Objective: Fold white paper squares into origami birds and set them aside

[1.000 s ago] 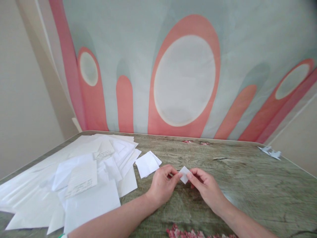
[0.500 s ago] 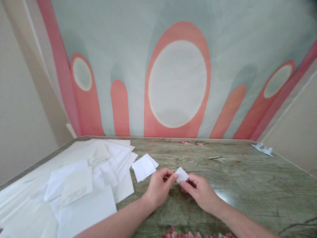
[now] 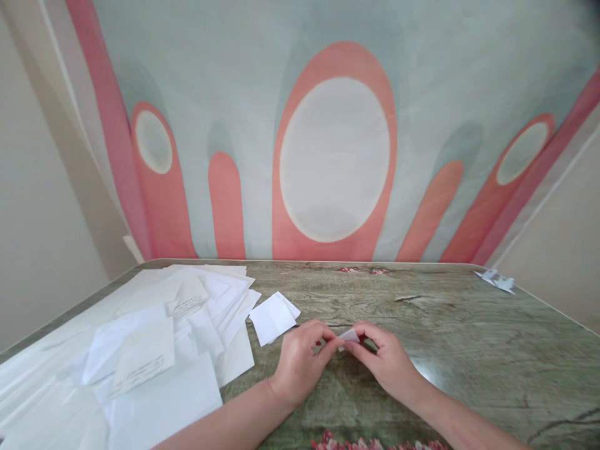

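A small folded piece of white paper [image 3: 349,336] is pinched between my two hands, just above the table. My left hand [image 3: 304,353] is closed on its left side, thumb against fingertips. On the right side, my right hand [image 3: 382,353] grips it between thumb and fingers. The paper is tilted, so only a narrow face shows, and the fingers hide part of it. Just beyond my left hand lies a little stack of folded white paper squares [image 3: 273,317], apart from the hand.
A wide spread of loose white paper sheets [image 3: 164,406], some with writing, covers the left of the wood-grain table [image 3: 469,350]. White paper scraps [image 3: 495,281] lie at the far right edge. Behind the table stands a patterned wall [image 3: 332,156] with coral shapes.
The paper between my hands has turned from a flat diamond to a narrow tilted strip. My fingers have drawn closer around it. The stack and sheets stay put.
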`<state>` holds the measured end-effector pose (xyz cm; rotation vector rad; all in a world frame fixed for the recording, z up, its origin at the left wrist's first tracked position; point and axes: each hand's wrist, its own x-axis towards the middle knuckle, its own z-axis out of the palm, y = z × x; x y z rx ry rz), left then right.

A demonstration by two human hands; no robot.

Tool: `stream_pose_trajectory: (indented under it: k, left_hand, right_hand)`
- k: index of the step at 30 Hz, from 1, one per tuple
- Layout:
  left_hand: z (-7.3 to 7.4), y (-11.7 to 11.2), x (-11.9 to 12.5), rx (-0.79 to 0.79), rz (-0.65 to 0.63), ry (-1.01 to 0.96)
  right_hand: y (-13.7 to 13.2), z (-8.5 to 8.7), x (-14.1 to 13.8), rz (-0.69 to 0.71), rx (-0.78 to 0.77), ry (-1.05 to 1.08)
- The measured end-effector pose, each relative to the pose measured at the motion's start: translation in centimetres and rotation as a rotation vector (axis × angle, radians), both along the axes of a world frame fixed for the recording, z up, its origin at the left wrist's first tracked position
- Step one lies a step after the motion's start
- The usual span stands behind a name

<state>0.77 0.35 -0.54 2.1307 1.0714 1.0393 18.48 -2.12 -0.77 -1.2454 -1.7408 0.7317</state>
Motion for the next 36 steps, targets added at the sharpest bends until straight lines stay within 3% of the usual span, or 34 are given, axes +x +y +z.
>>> stream_pose_trajectory:
  k: [14,20,28,36]
  left_hand:
    - [-0.5,-0.1,0.3,0.009,-0.026,0.120]
    - [-0.1,-0.3,0.1,0.088,-0.035,0.111]
    - [-0.1,0.3,-0.5,0.202,-0.001,0.119]
    - [0.1,0.4,-0.5,0.237,0.002,-0.007]
  right_hand:
    - [0.0,-0.5,0.1,0.079,0.052,0.118]
    - [0.1,-0.6,0.2,0.088,0.095,0.097]
    - [0.1,0.5,1.8,0.085,0.407,-0.110]
    - [0.4,0.9,2.3,0.083,0.524,-0.210]
